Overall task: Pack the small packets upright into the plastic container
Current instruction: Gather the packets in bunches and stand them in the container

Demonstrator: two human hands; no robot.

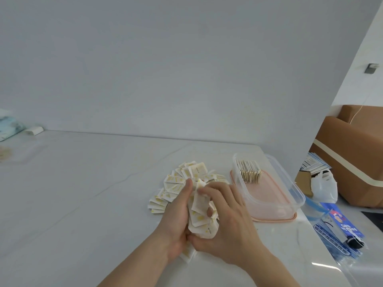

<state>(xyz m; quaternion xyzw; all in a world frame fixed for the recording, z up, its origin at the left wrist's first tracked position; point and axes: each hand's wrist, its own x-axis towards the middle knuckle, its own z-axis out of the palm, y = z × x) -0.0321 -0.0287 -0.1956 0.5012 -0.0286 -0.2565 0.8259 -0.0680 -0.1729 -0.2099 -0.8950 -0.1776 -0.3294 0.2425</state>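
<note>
A heap of small white-and-yellow packets [182, 179] lies on the white table, just left of a clear plastic container [290, 187]. The container rests on a pink lid [269, 219], and a row of packets [249, 170] stands upright at its far end. My left hand [176, 222] cups a bunch of packets [202, 218] from below and the left. My right hand [230, 220] closes over the same bunch from the right, its fingers curled on the top packets. Both hands are near the table's front, left of the container.
A blue-printed plastic bag [339, 228] lies at the table's right edge. Beyond the edge are a white bag [324, 186] and a brown sofa [356, 154]. A small white object [34, 130] and a pale pack [8, 125] sit at the far left by the wall.
</note>
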